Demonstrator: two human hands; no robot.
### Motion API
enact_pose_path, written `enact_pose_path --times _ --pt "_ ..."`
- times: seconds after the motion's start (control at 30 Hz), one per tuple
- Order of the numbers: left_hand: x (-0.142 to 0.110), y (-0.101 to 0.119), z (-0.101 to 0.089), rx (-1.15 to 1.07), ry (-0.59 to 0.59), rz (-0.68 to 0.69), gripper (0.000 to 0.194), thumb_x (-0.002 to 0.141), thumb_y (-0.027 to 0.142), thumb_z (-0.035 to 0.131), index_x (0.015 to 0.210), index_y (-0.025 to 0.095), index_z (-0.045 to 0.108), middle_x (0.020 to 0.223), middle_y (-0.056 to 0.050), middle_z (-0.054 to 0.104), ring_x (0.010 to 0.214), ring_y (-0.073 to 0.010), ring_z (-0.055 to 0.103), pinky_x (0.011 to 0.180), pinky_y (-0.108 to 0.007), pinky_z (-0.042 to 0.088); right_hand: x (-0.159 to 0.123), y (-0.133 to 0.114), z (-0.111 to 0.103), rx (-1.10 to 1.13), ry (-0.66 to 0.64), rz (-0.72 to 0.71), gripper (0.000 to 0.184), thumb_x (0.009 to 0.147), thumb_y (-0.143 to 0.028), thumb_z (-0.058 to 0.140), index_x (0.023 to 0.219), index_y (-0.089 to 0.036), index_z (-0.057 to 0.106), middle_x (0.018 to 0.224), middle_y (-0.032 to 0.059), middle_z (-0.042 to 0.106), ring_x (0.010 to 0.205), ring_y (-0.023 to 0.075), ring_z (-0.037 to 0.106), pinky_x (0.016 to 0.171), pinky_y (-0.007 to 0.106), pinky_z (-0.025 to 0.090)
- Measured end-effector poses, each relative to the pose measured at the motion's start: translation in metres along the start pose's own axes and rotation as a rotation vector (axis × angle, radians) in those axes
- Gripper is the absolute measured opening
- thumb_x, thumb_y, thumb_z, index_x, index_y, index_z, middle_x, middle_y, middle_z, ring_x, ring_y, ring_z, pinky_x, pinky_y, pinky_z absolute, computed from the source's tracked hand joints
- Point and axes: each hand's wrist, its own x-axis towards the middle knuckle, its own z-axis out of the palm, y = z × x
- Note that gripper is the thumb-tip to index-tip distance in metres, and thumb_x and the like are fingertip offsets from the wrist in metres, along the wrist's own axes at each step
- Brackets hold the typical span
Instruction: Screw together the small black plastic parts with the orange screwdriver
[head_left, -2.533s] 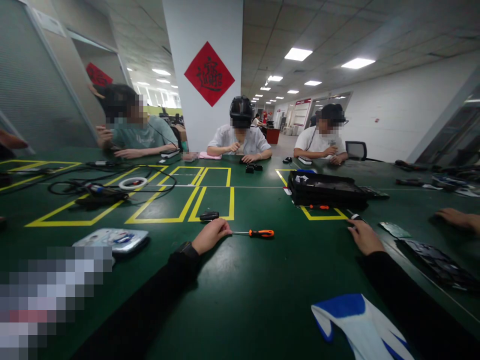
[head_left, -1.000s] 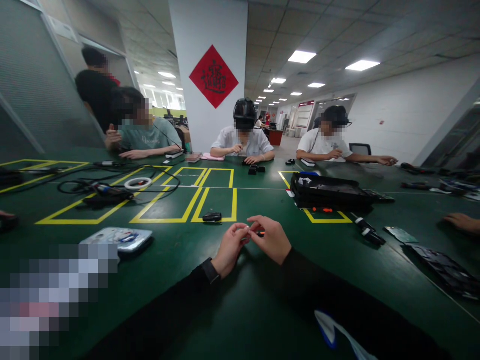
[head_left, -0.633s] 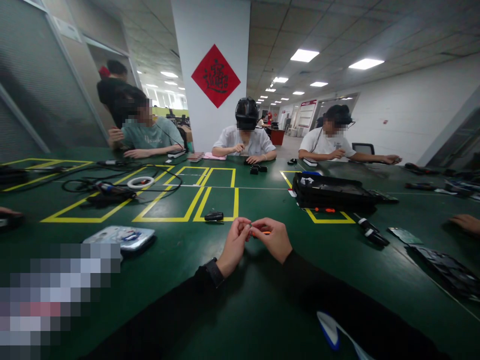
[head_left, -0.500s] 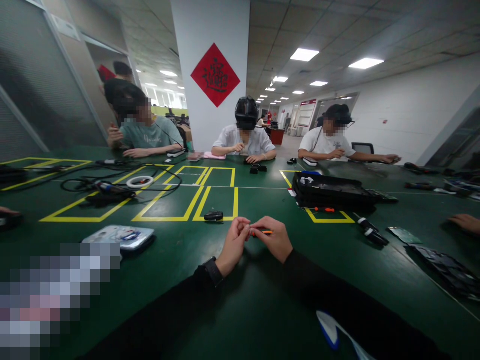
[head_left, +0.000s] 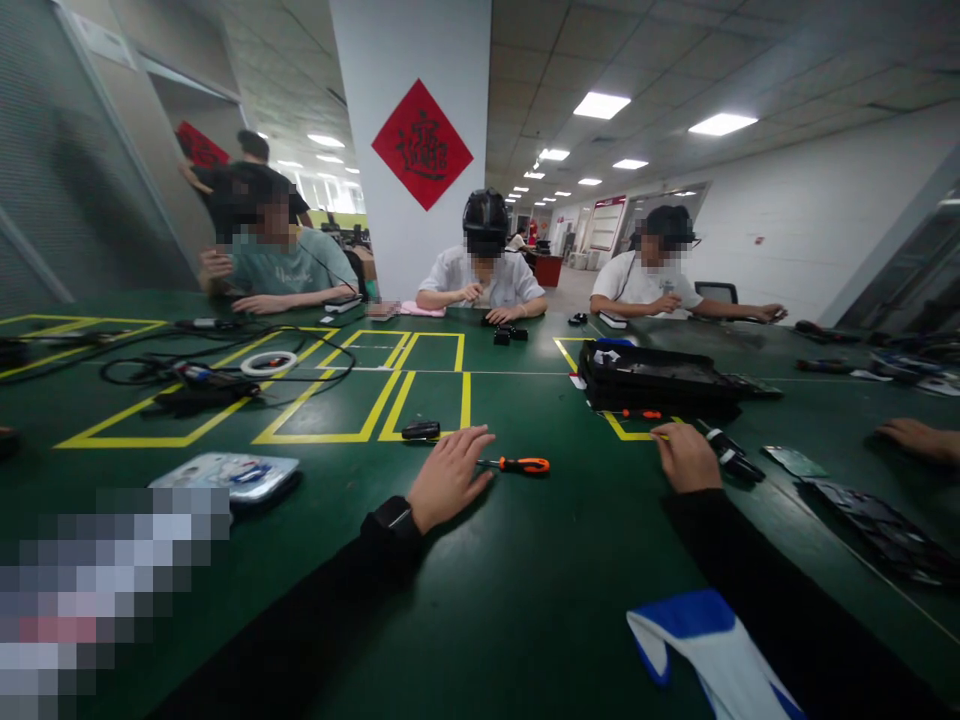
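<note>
My left hand [head_left: 452, 478] is open, lying palm down with its fingers stretched forward over the green table. Beside its fingers is a screwdriver [head_left: 526, 466] with an orange and black handle; its shaft points at the hand, and I cannot tell whether they touch. A small black cylindrical piece [head_left: 421, 430] lies just beyond the left hand. Further right, my right hand [head_left: 688, 458] is over the yellow tape with its fingers bent and drawn together. What its fingertips hold, if anything, cannot be made out. Past it lies a second orange-handled screwdriver [head_left: 642, 414] by a black case [head_left: 656, 375].
A black and white cylinder [head_left: 731, 455] lies right of my right hand. A blue and white glove [head_left: 712, 640] is near my right forearm. At left are a phone-like object [head_left: 240, 472], cables and a white ring [head_left: 268, 364]. Several people sit around the table.
My hands, together half a second ago, are now apart. The right hand has moved right toward the black case. The orange screwdriver now lies on the table, and the left hand has flattened out.
</note>
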Motion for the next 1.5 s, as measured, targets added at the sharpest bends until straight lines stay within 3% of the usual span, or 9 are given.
enact_pose_path --times 0.07,0.17,0.3,0.57,0.97,1.5 --pt "-0.001 -0.009 0.006 -0.004 -0.054 -0.012 0.048 0.08 0.038 0.042 0.123 0.02 0.033 0.132 -0.009 0.034 0.119 -0.0228 0.032 0.098 -0.04 0.027 -0.015 0.044 -0.007 -0.174 -0.008 0.138 0.023 0.084 -0.025 0.037 0.091 -0.012 0.054 0.086 0.0112 0.055 0.084 0.0216 0.047 0.075 0.032 0.034" --pt "-0.003 -0.016 0.014 -0.03 -0.143 -0.025 0.046 0.081 0.042 0.038 0.122 0.02 0.035 0.128 -0.009 0.039 0.117 -0.0218 0.036 0.097 -0.039 0.029 -0.04 0.096 -0.023 -0.358 -0.124 0.299 0.024 0.084 -0.025 0.036 0.094 -0.013 0.054 0.086 0.012 0.054 0.084 0.0221 0.046 0.07 0.031 0.032" --pt "-0.003 -0.017 0.017 -0.034 -0.176 -0.024 0.042 0.082 0.044 0.034 0.116 0.021 0.043 0.121 -0.008 0.046 0.114 -0.0215 0.04 0.096 -0.04 0.03 -0.062 0.128 -0.04 -0.383 -0.266 0.358 0.021 0.084 -0.027 0.036 0.093 -0.018 0.053 0.09 0.0093 0.053 0.083 0.0201 0.047 0.066 0.029 0.033" --pt "-0.003 -0.016 0.014 -0.01 -0.176 -0.02 0.041 0.084 0.045 0.031 0.114 0.021 0.045 0.121 -0.008 0.046 0.114 -0.0205 0.039 0.095 -0.039 0.031 -0.066 0.136 -0.035 -0.365 -0.333 0.444 0.024 0.084 -0.03 0.035 0.097 -0.021 0.052 0.09 0.007 0.054 0.079 0.0183 0.05 0.063 0.027 0.035" --pt "-0.003 -0.014 0.012 -0.004 -0.171 -0.015 0.041 0.084 0.044 0.029 0.114 0.021 0.045 0.12 -0.007 0.046 0.114 -0.0195 0.038 0.096 -0.038 0.03 -0.07 0.155 -0.029 -0.283 -0.292 0.421 0.026 0.079 -0.033 0.038 0.097 -0.02 0.053 0.093 0.0059 0.055 0.081 0.0194 0.052 0.066 0.029 0.039" --pt "-0.004 -0.015 0.013 -0.023 -0.167 -0.016 0.04 0.083 0.043 0.033 0.114 0.021 0.045 0.121 -0.008 0.046 0.114 -0.021 0.039 0.096 -0.04 0.03 -0.072 0.15 -0.03 -0.268 -0.259 0.395 0.024 0.078 -0.036 0.044 0.09 -0.021 0.057 0.093 0.0075 0.057 0.086 0.0216 0.051 0.07 0.031 0.038"
